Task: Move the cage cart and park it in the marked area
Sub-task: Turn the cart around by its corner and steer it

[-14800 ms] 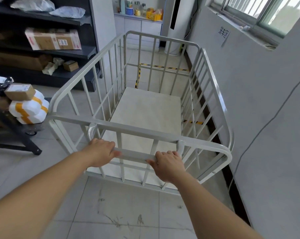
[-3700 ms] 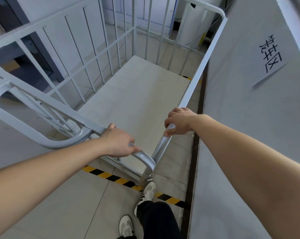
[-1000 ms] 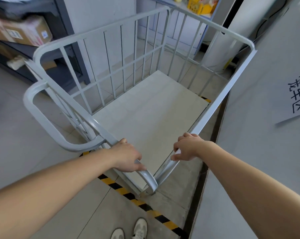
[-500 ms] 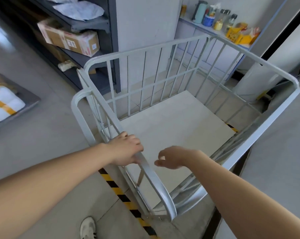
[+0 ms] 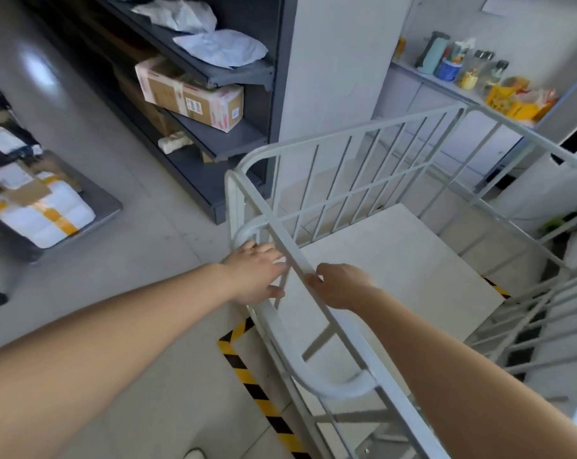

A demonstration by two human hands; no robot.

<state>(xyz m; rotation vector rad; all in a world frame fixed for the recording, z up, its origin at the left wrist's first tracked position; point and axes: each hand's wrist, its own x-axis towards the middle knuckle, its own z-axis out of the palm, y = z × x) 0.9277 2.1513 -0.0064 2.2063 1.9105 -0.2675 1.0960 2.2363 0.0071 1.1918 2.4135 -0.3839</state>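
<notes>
The white cage cart [image 5: 353, 332] stands to the right of a corner of yellow-black floor tape [image 5: 247, 376], with its pale empty deck [image 5: 396, 260] below me. My left hand [image 5: 254, 274] lies over the curved push handle at the cart's near end, fingers spread and not wrapped round it. My right hand [image 5: 341, 286] is inside the top rail, fingers loosely curled, only the fingertips touching the rail. More striped tape [image 5: 499, 288] shows under the cart's far side.
A dark shelving unit [image 5: 220, 140] holding a taped cardboard box [image 5: 194, 101] stands close to the cart's left far corner. A flat trolley with wrapped parcels [image 5: 41, 210] sits at the left. A counter with bottles [image 5: 462, 67] is beyond the cart.
My view has swung left. My left hand's fingers have loosened and spread on the handle. My right hand has come over to touch the top rail. The cart has stayed inside the tape.
</notes>
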